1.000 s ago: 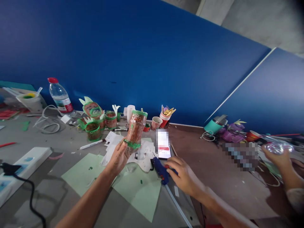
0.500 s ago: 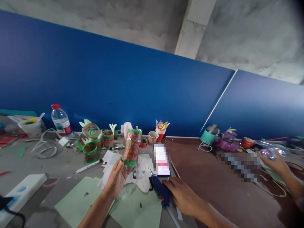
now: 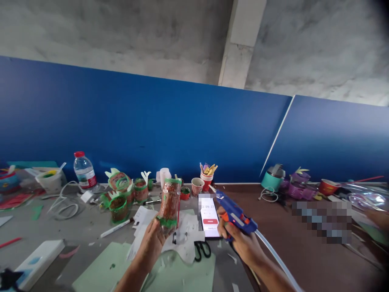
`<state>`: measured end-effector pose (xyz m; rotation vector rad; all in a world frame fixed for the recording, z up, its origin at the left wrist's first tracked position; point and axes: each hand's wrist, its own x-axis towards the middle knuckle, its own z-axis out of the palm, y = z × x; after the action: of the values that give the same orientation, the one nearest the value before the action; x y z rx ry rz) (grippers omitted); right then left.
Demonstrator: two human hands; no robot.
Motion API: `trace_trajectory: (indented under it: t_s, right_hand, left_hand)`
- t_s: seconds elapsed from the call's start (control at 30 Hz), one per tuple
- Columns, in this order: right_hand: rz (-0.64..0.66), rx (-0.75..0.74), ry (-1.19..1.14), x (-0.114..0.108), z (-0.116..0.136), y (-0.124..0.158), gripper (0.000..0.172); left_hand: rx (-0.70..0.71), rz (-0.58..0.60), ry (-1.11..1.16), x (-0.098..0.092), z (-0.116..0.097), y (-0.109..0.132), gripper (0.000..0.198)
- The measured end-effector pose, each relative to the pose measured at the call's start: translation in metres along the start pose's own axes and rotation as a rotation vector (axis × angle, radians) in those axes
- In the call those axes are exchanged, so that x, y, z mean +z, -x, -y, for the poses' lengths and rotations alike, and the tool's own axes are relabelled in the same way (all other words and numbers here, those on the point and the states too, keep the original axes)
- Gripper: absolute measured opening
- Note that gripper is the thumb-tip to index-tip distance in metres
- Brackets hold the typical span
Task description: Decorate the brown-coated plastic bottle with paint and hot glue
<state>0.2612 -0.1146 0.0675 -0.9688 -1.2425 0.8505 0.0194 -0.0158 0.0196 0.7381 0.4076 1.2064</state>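
My left hand [image 3: 154,237] grips the lower end of a clear bottle piece [image 3: 170,200] covered in brown and edged with green, held nearly upright over papers. In my right hand [image 3: 240,239] is a blue glue gun [image 3: 235,211], its fingers wrapped round the handle. The nozzle points up and left, and a long clear glue stick [image 3: 278,259] sticks out of its back. White cut paper [image 3: 185,245] and green sheets [image 3: 100,263] lie beneath the hands. Black scissor handles [image 3: 202,250] show beside the white paper.
A lit phone [image 3: 209,221] lies behind the glue gun. Brown-green cup crafts [image 3: 118,208], a water bottle [image 3: 85,172], a paper cup [image 3: 197,186] and a cup of sticks [image 3: 207,178] stand along the blue partition [image 3: 152,121]. A power strip [image 3: 39,261] sits at left; another person's hand [image 3: 377,219] is at far right.
My right hand has picked the glue gun up off the table and raised it, uncovering the scissor handles. My left hand still holds the bottle piece. The camera view has tilted slightly.
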Motion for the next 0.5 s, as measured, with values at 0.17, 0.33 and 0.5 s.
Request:
trace_trajectory:
  t_s: [0.17, 0.33, 0.5]
  right_hand:
    - [0.143, 0.033, -0.026, 0.042, 0.005, -0.014, 0.043]
    - [0.186, 0.088, -0.085, 0.062, -0.009, -0.02, 0.053]
    - [0.228, 0.112, -0.089, 0.061, -0.031, -0.021, 0.04]
  left_hand:
    - [0.017, -0.037, 0.012, -0.002, -0.003, 0.0, 0.041]
    - [0.023, -0.032, 0.032, -0.006, -0.003, -0.004, 0.038]
    - [-0.003, -0.065, 0.079, -0.008, -0.002, -0.003, 0.035]
